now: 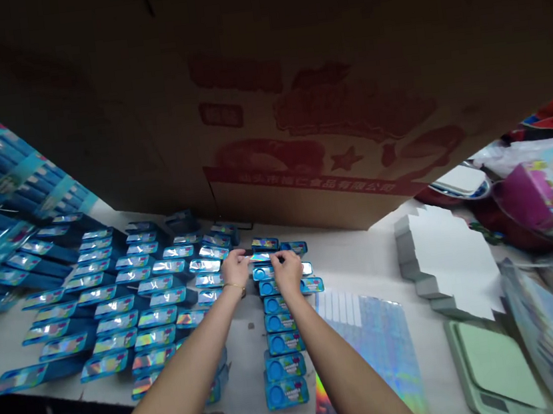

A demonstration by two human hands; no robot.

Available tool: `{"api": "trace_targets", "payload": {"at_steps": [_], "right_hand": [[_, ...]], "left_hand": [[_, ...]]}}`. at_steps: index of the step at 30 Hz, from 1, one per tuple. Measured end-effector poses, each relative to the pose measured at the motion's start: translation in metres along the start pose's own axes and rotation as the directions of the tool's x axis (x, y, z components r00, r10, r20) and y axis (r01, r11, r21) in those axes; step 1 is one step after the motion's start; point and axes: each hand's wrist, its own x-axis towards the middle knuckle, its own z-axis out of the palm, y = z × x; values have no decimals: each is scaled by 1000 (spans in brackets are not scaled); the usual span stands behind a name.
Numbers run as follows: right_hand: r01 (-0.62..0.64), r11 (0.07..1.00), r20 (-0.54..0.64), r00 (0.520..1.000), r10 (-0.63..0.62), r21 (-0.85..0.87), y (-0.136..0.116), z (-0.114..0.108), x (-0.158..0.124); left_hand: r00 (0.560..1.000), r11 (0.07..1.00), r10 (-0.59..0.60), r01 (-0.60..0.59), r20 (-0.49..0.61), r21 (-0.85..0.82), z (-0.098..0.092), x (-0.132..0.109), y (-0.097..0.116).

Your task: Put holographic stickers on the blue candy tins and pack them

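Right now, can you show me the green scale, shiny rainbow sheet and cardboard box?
Green scale (502, 366): head view, on its weighing plate.
Shiny rainbow sheet (381, 342): head view, on its middle.
Cardboard box (256, 119): head view, on its printed side.

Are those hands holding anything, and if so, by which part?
The left hand and right hand appear to pinch a small, shiny, silvery-blue, film-like rectangular strip by its opposite ends; whether it is loose or stuck down is unclear.

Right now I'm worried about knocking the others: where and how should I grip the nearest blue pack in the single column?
Probably pinch the blue pack by its left and right ends, coming from the near side: it ends the column, its neighbour sits beyond, and bare table shows leftward.
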Motion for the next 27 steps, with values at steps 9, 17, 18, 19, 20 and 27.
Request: {"api": "trace_targets", "payload": {"at_steps": [9, 17, 18, 19, 20, 27], "right_hand": [[288, 871, 155, 957, -246, -397, 2, -3, -6], [282, 935, 80, 959, -271, -216, 50, -63, -7], [233, 957, 0, 971, -237, -175, 71, -79, -10], [187, 972, -70, 978, -199, -145, 96, -96, -14], [144, 980, -119, 980, -161, -138, 122, -112, -19], [86, 935, 40, 996, -77, -343, 244, -161, -29]], "left_hand": [[1000, 996, -1, 2, -16, 89, 13, 5, -8], [933, 930, 360, -361, 32, 69, 20, -55, 48], [901, 904, 417, -425, 123, 45, 32, -72, 55], [841, 870, 471, -492, 265, 18, 47, -88, 60], [755, 834, 501, -551, 423, -4, 64, -105, 62], [570, 579, 276, -741, 774, 340, 191, -149, 30]]}}
